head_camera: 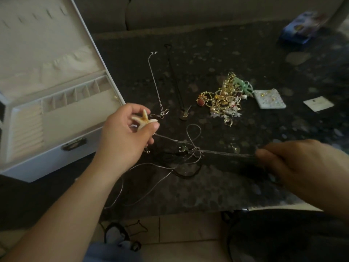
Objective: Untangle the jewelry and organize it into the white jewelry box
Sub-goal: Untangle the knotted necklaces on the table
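Centrally, knotted silver chains (188,148) pulled taut, left hand (120,133) pinching starfish pendant (144,120), right hand (294,163) gripping chain end.

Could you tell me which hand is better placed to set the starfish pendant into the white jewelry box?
Left. The left hand already pinches the starfish pendant right beside the open jewelry box; the right hand is farther off, gripping the tangled chain.

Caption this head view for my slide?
Left hand holds starfish pendant, right hand pulls tangled chains beside jewelry box.
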Demonstrator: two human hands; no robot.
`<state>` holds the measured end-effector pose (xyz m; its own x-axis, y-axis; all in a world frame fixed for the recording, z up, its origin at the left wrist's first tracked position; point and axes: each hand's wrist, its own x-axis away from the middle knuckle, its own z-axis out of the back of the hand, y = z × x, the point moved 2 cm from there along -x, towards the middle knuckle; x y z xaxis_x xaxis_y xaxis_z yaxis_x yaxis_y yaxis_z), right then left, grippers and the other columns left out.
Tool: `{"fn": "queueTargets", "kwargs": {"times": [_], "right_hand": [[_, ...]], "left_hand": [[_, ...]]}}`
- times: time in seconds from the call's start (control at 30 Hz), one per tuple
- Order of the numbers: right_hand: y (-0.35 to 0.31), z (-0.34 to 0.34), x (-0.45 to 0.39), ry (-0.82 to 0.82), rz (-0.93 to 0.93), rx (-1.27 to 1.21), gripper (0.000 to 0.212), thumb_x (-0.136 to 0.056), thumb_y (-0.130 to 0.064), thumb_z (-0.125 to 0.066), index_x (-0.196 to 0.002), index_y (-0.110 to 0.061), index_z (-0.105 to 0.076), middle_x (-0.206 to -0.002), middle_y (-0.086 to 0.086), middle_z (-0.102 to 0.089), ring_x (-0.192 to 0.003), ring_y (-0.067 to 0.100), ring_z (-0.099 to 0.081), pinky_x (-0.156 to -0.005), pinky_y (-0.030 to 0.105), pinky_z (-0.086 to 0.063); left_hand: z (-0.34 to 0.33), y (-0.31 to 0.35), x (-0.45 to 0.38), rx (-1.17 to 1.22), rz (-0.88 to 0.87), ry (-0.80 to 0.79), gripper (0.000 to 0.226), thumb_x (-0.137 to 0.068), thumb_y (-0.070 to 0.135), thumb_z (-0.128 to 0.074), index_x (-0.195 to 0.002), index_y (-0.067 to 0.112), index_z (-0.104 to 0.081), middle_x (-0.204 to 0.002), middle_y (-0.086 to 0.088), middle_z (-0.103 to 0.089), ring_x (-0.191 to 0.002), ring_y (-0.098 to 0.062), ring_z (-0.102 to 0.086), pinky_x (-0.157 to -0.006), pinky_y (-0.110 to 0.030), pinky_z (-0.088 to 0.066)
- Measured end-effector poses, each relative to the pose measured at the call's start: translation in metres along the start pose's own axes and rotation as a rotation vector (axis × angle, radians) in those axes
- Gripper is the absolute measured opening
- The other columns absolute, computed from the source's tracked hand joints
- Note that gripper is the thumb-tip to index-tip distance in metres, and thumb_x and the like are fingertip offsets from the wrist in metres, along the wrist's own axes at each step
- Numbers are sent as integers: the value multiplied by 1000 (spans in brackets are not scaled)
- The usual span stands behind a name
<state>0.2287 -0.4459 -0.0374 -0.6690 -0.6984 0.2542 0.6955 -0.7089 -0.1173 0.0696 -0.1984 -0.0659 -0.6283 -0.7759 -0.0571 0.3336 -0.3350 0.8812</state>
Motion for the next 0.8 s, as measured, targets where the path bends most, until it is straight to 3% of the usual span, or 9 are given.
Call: {"fn": "queueTargets", "kwargs": {"times": [0.13, 0.2, 0.27, 0.33, 0.4, 0.5, 0.63, 0.8], "right_hand": [[6, -5, -8, -5, -136, 55, 55, -77, -74, -15, -70, -41, -58, -61, -12, -56, -61, 7, -56, -59, 30, -53], [15, -9, -15, -9, -163, 60, 36, -82, -72, -36, -75, -44, -58, -65, -14, -57, -63, 7, -58, -58, 32, -55], [21, -13, -20, -27, -168, 91, 30, -74, -76, -45, -84, -49, -52, -72, -18, -56, -69, 7, -58, -59, 32, -56], [25, -13, -23, -20, -162, 133, 42, -69, -79, -46, -103, -56, -45, -77, -21, -52, -74, 8, -59, -59, 32, -56], [28, -12, -24, 4, -156, 146, 60, -66, -80, -48, -120, -53, -42, -84, -21, -49, -82, 10, -60, -61, 33, -56], [34, -11, -24, 5, -136, 131, 80, -56, -81, -43, -129, -50, -35, -104, -15, -57, -92, 12, -60, -67, 37, -57], [39, -12, -24, 9, -143, 136, 78, -60, -74, -56, -131, -50, -36, -110, -12, -56, -95, 13, -59, -72, 38, -56], [36, -8, -24, 59, -167, 77, 60, -74, -56, -66, -129, -40, -50, -110, -5, -62, -99, 18, -60, -76, 36, -54]], "left_hand": [[2, -4, 3, -139, -45, 55, 27, -89, 25, -71, -111, 33, -58, -93, 9, -67, -70, -5, -68, -62, -17, -51], [3, -5, 5, -211, -70, 72, 29, -89, 26, -70, -114, 33, -56, -99, 11, -65, -77, -4, -67, -61, -12, -46], [4, -4, 6, -243, -93, 88, 31, -89, 26, -70, -116, 32, -56, -99, 12, -63, -80, -3, -65, -59, -9, -46], [4, -3, 6, -259, -110, 106, 30, -90, 25, -70, -116, 31, -56, -95, 15, -60, -78, -2, -63, -56, -4, -45], [6, -3, 6, -288, -134, 129, 29, -90, 25, -69, -115, 29, -56, -91, 15, -58, -77, -3, -61, -55, -3, -43], [9, -3, 6, -309, -140, 157, 27, -91, 24, -69, -115, 28, -56, -89, 15, -56, -75, -1, -58, -55, -4, -40], [7, 2, 11, -353, -244, 168, 27, -91, 20, -68, -116, 20, -57, -87, 10, -56, -70, 0, -55, -59, 0, -38], [15, 7, 11, -355, -363, 243, 30, -93, 17, -65, -121, 14, -56, -96, 7, -56, -72, 1, -54, -65, 1, -39]]}}
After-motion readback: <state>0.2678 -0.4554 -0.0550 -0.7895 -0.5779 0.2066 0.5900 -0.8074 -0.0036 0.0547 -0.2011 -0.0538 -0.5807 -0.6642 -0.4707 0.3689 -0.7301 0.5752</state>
